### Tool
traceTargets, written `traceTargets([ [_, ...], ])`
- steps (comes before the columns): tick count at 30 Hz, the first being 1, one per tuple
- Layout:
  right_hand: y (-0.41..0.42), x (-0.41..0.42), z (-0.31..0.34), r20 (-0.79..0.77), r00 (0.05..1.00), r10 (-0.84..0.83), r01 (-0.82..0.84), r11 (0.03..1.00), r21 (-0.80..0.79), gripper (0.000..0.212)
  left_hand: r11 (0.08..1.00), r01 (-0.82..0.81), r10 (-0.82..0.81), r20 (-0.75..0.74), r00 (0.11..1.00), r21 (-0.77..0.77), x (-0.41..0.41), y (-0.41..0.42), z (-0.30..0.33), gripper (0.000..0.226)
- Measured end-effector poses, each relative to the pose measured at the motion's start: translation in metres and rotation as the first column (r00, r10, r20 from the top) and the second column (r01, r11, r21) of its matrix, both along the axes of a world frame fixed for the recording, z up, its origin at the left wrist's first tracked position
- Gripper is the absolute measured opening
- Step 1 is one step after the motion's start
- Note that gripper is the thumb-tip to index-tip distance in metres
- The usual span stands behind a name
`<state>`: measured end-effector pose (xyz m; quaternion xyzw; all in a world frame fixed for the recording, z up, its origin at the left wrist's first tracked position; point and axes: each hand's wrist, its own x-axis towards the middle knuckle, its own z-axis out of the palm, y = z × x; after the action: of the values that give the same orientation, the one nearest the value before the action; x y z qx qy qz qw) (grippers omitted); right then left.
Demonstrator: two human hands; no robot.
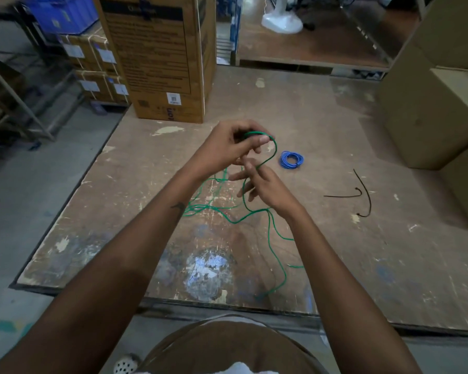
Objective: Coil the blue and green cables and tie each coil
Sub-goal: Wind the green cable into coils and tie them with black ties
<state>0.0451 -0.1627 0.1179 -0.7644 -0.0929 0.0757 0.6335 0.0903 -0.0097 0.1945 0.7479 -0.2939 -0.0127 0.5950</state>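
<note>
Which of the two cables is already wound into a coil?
The blue cable: it lies as a neat ring on the table. The green cable sprawls loose, one loop gripped by the left hand.

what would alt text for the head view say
A left hand pinches a small loop of green cable while the right hand guides the loose rest across a worn table. A coiled blue cable lies beside two black ties.
</note>
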Motion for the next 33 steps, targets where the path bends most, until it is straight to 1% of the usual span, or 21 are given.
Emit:
traceTargets([
  [2, 0.004, 0.004, 0.013, -0.022, 0.999, -0.036, 0.040, 0.965, 0.261, 0.039, 0.996, -0.079, 0.072, 0.146, 0.987, 0.048, 0.002, 0.004, 0.011, 0.017],
  [4, 0.004, 0.008, 0.028, -0.039, 0.996, -0.075, 0.085, 0.883, 0.462, 0.044, 0.953, -0.292, 0.247, 0.341, 0.907, 0.085, 0.006, 0.012, 0.007, 0.031],
  [5, 0.003, 0.010, 0.033, -0.049, 0.995, -0.089, 0.102, 0.844, 0.527, 0.046, 0.919, -0.383, 0.326, 0.361, 0.873, 0.096, 0.010, 0.017, -0.002, 0.041],
  [6, 0.002, 0.011, 0.037, -0.055, 0.994, -0.091, 0.106, 0.814, 0.571, 0.048, 0.888, -0.439, 0.383, 0.309, 0.871, 0.136, 0.012, 0.019, -0.013, 0.053],
  [7, 0.002, 0.010, 0.041, -0.054, 0.995, -0.089, 0.103, 0.802, 0.588, 0.049, 0.880, -0.437, 0.410, 0.169, 0.897, 0.187, 0.012, 0.020, -0.023, 0.069],
  [9, 0.002, 0.010, 0.045, -0.037, 0.996, -0.084, 0.091, 0.827, 0.555, 0.048, 0.925, -0.305, 0.348, -0.185, 0.919, 0.227, 0.010, 0.018, -0.046, 0.097],
  [10, 0.001, 0.010, 0.046, -0.017, 0.996, -0.091, 0.087, 0.860, 0.503, 0.047, 0.943, -0.234, 0.298, -0.291, 0.909, 0.235, 0.009, 0.016, -0.060, 0.103],
  [11, -0.001, 0.010, 0.049, 0.012, 0.996, -0.094, 0.079, 0.894, 0.441, 0.046, 0.955, -0.169, 0.246, -0.335, 0.909, 0.242, 0.007, 0.015, -0.072, 0.103],
  [12, -0.002, 0.011, 0.052, 0.038, 0.995, -0.087, 0.066, 0.920, 0.386, 0.046, 0.959, -0.131, 0.213, -0.331, 0.919, 0.252, 0.007, 0.014, -0.086, 0.101],
  [15, -0.005, 0.010, 0.073, 0.039, 0.999, -0.007, -0.006, 0.949, 0.317, 0.047, 0.968, -0.094, 0.148, -0.224, 0.963, 0.234, 0.003, 0.006, -0.116, 0.103],
  [17, -0.004, 0.006, 0.092, 0.031, 0.998, 0.061, -0.068, 0.937, 0.344, 0.050, 0.946, -0.142, 0.191, -0.149, 0.970, 0.291, 0.004, -0.005, -0.130, 0.106],
  [19, -0.004, 0.004, 0.107, 0.042, 0.990, 0.136, -0.141, 0.904, 0.404, 0.053, 0.918, -0.225, 0.289, -0.162, 0.943, 0.327, 0.006, -0.016, -0.138, 0.108],
  [20, -0.005, 0.003, 0.113, 0.052, 0.985, 0.167, -0.173, 0.882, 0.438, 0.055, 0.903, -0.270, 0.346, -0.193, 0.918, 0.335, 0.008, -0.021, -0.139, 0.101],
  [22, -0.008, 0.004, 0.119, 0.069, 0.980, 0.186, -0.197, 0.862, 0.467, 0.056, 0.889, -0.314, 0.406, -0.258, 0.877, 0.333, 0.008, -0.026, -0.136, 0.065],
  [24, -0.013, 0.002, 0.120, 0.081, 0.984, 0.157, -0.176, 0.893, 0.415, 0.056, 0.917, -0.286, 0.374, -0.354, 0.857, 0.278, 0.008, -0.027, -0.130, 0.023],
  [25, -0.018, 0.001, 0.118, 0.077, 0.987, 0.141, -0.160, 0.910, 0.383, 0.055, 0.944, -0.252, 0.321, -0.430, 0.844, 0.211, 0.008, -0.026, -0.126, 0.014],
  [27, -0.029, 0.001, 0.105, 0.081, 0.990, 0.115, -0.133, 0.955, 0.264, 0.052, 0.973, -0.203, 0.231, -0.528, 0.817, 0.110, 0.009, -0.021, -0.118, 0.026],
  [29, -0.039, 0.004, 0.081, 0.096, 0.992, 0.078, -0.079, 0.997, 0.006, 0.046, 0.976, -0.208, 0.212, -0.491, 0.845, 0.064, 0.012, -0.015, -0.104, 0.029],
  [30, -0.042, 0.005, 0.068, 0.068, 0.997, 0.032, -0.021, 0.987, -0.158, 0.043, 0.974, -0.220, 0.218, -0.444, 0.869, 0.049, 0.014, -0.013, -0.093, 0.028],
  [32, -0.044, 0.004, 0.039, -0.017, 0.992, -0.129, 0.106, 0.880, -0.463, 0.051, 0.971, -0.240, 0.224, -0.352, 0.909, -0.001, 0.020, -0.012, -0.066, 0.027],
  [33, -0.041, 0.001, 0.026, -0.056, 0.983, -0.173, 0.118, 0.841, -0.529, 0.058, 0.972, -0.230, 0.205, -0.325, 0.923, -0.041, 0.020, -0.014, -0.050, 0.026],
])
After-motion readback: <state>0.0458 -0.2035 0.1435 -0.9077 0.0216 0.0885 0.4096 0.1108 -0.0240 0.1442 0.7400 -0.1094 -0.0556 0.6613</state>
